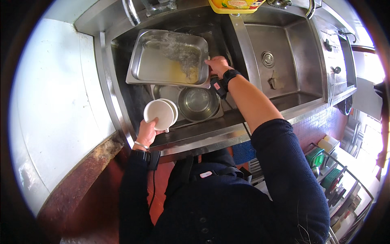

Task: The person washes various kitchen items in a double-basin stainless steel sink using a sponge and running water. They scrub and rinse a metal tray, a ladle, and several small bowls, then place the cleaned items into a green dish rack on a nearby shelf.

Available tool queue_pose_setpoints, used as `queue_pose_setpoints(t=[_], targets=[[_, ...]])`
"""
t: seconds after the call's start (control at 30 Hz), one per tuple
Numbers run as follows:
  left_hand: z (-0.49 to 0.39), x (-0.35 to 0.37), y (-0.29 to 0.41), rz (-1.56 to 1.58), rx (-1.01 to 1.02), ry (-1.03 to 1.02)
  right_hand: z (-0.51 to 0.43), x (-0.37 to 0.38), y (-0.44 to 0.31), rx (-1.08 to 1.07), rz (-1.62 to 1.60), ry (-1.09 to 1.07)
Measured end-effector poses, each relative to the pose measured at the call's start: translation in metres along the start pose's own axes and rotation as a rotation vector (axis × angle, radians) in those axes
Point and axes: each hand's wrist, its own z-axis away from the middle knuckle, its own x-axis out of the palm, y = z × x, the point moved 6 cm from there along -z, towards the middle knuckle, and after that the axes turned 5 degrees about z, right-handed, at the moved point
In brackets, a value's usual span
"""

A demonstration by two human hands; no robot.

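Observation:
My left hand (pixel 147 132) grips two white cups (pixel 159 113), nested or held together, over the near left of a stainless steel sink. A large rectangular steel pan (pixel 167 61) lies tilted in this sink, with some yellowish liquid and grey residue in it. At the pan's right rim is my right hand (pixel 218 64), thumb and fingers closed on the edge. Below the pan, a round metal bowl (pixel 198 103) sits in another rectangular steel tray (pixel 166 91), which the large pan partly covers.
A second sink basin (pixel 271 39) with a drain and a scrap of debris is to the right. A yellow container (pixel 236 6) stands on the back ledge near chrome faucets (pixel 131 12). Racks with green baskets (pixel 315 157) and other kitchenware are at the lower right.

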Motion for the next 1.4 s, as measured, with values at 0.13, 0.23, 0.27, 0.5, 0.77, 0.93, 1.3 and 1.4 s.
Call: queue_pose_setpoints(t=[0.13,0.23,0.27,0.5,0.77,0.93,1.3,1.4], targets=[[-0.022,0.001,-0.008,-0.052,-0.051,0.005,0.001,-0.043,-0.026,-0.150,0.364,0.266],[-0.039,0.002,-0.014,-0.069,-0.085,0.015,0.025,-0.067,-0.049,-0.188,0.396,0.380],[-0.044,0.004,-0.016,-0.078,-0.099,0.020,0.033,-0.070,-0.057,-0.169,0.442,0.347],[-0.057,0.017,-0.020,-0.071,-0.190,-0.025,0.174,0.011,-0.095,-1.083,0.411,-0.056],[-0.058,0.047,-0.035,-0.178,-0.266,-0.197,0.154,0.105,0.032,0.146,0.198,-0.663],[-0.071,0.072,-0.037,-0.257,-0.186,-0.212,0.130,0.100,0.048,0.133,0.222,-0.559],[-0.089,0.075,-0.037,-0.363,-0.190,-0.163,0.113,0.099,0.034,-0.404,0.771,-0.354],[-0.095,0.076,-0.036,-0.384,-0.178,-0.136,0.104,0.102,0.033,-0.432,0.879,-0.352]])
